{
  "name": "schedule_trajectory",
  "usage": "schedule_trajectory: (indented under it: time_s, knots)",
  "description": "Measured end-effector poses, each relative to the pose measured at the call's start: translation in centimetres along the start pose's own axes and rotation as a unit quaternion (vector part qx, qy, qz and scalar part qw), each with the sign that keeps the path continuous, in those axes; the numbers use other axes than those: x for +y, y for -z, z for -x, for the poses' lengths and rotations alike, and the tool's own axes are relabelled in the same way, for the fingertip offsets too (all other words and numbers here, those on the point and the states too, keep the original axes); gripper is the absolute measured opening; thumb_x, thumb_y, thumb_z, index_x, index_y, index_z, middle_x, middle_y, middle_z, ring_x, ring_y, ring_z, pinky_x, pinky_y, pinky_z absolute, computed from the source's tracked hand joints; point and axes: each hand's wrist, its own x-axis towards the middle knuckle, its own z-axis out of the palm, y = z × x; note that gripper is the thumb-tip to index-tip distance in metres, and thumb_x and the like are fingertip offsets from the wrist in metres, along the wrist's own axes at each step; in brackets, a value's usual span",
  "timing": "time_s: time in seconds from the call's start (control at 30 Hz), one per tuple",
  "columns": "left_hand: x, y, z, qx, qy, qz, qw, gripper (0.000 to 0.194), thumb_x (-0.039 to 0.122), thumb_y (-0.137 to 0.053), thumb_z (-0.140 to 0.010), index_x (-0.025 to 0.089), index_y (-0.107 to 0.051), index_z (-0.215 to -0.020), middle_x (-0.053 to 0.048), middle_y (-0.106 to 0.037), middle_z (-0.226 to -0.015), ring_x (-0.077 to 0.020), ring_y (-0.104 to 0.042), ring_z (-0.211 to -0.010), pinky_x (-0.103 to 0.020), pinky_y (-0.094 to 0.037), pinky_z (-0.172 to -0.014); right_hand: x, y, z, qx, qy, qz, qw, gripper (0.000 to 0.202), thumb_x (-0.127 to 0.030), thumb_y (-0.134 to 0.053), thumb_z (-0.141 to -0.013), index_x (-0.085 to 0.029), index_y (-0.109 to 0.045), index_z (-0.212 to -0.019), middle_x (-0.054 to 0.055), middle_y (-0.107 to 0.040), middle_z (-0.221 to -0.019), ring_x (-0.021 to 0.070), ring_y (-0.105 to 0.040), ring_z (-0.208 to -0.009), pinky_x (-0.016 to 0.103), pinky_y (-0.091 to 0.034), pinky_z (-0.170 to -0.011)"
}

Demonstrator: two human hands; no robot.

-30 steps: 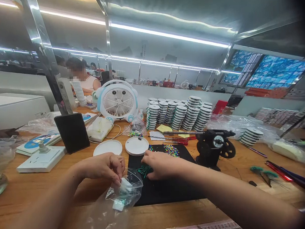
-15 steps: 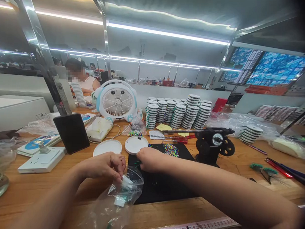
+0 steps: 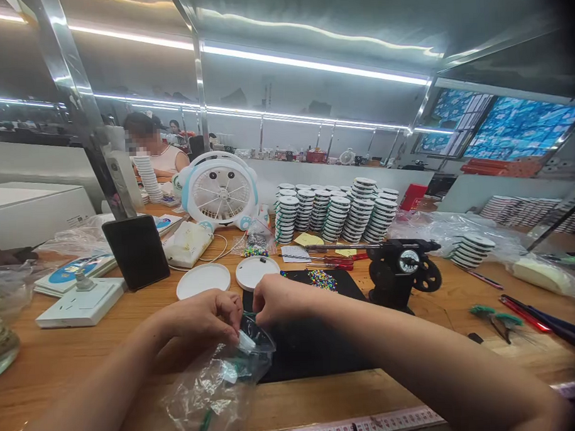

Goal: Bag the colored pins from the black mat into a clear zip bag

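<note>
A clear plastic bag (image 3: 213, 385) hangs over the front of the table, with white paper pieces and green strands inside. My left hand (image 3: 218, 315) pinches the bag near its mouth, beside a white slip (image 3: 246, 341). Just to the right, my right hand (image 3: 281, 299) is closed at the bag's opening, its fingertips pointing down. A thin green strand (image 3: 248, 315) shows at those fingertips; most of it is hidden. Under the hands lies a black mat (image 3: 315, 346), with a pile of multicoloured beads (image 3: 322, 279) at its far side.
Two round white trays, one left (image 3: 203, 281) and one right (image 3: 256, 273), lie beyond my hands. A black hand-cranked machine (image 3: 403, 274) stands to the right. Behind are stacked spools (image 3: 358, 213) and a fan (image 3: 221, 192). A dark tablet (image 3: 136, 252) leans at left; a person sits farther back.
My right hand has moved slightly left and up to the bag's mouth. My left hand and the bag have shifted a little right, closing the gap between the hands.
</note>
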Motion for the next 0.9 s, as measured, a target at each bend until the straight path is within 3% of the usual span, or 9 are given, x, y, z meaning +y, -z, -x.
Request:
schedule_trajectory:
  time_s: [0.2,0.37,0.47,0.6,0.8,0.9]
  knots:
    - [0.6,0.5,0.4,0.019,-0.021,0.027,0.999,0.011,0.028,-0.078,-0.063,0.021,-0.071,-0.068,0.001,-0.057,-0.084,-0.0142,-0.053,-0.083,-0.024,-0.042,-0.077,-2.1,-1.7,-0.1,-0.017,0.020,0.018,0.999,0.019,-0.027,-0.059,-0.068,-0.012,-0.068,-0.073,0.000,-0.059,-0.058,0.0081,-0.048,-0.051,0.017,-0.031,-0.043]
    - [1.1,0.8,0.8,0.015,-0.015,0.022,1.000,0.012,0.029,-0.078,-0.063,0.021,-0.071,-0.067,0.000,-0.058,-0.085,-0.0146,-0.053,-0.083,-0.024,-0.043,-0.077,0.3,0.1,0.7,0.016,0.062,-0.032,0.997,0.024,-0.025,-0.055,-0.076,-0.016,-0.070,-0.093,0.001,-0.067,-0.073,0.0093,-0.055,-0.061,0.016,-0.038,-0.053]
    - [1.0,0.8,0.8,0.013,-0.010,0.028,0.999,0.013,0.029,-0.079,-0.061,0.020,-0.070,-0.065,0.000,-0.057,-0.079,-0.0142,-0.054,-0.080,-0.023,-0.043,-0.073,2.7,1.1,1.8,0.077,0.057,0.106,0.990,0.026,-0.018,-0.055,-0.073,-0.015,-0.068,-0.096,0.007,-0.067,-0.089,0.0147,-0.059,-0.073,0.021,-0.042,-0.062]
    - [0.8,0.7,0.7,0.010,-0.006,0.020,1.000,0.013,0.029,-0.079,-0.062,0.021,-0.070,-0.065,0.001,-0.059,-0.078,-0.0138,-0.054,-0.082,-0.022,-0.043,-0.076,4.4,0.1,2.5,0.045,0.095,0.262,0.959,0.027,-0.015,-0.055,-0.069,-0.012,-0.064,-0.095,0.012,-0.062,-0.100,0.0178,-0.059,-0.074,0.024,-0.043,-0.061]
    - [0.7,0.8,0.7,0.001,-0.011,0.005,1.000,0.013,0.031,-0.077,-0.064,0.020,-0.070,-0.068,0.000,-0.060,-0.080,-0.0141,-0.054,-0.081,-0.023,-0.043,-0.075,3.5,-1.4,1.4,0.011,0.140,0.339,0.930,0.022,-0.009,-0.042,-0.080,-0.010,-0.064,-0.087,0.013,-0.064,-0.088,0.0194,-0.060,-0.072,0.027,-0.044,-0.060]
    - [0.7,0.8,0.7,-0.002,-0.015,0.008,1.000,0.014,0.032,-0.076,-0.065,0.020,-0.069,-0.066,0.000,-0.060,-0.079,-0.0146,-0.054,-0.082,-0.024,-0.043,-0.075,3.1,-1.0,0.9,0.005,0.096,0.304,0.948,0.021,-0.007,-0.046,-0.077,-0.008,-0.065,-0.083,0.016,-0.065,-0.087,0.0218,-0.061,-0.076,0.028,-0.045,-0.063]
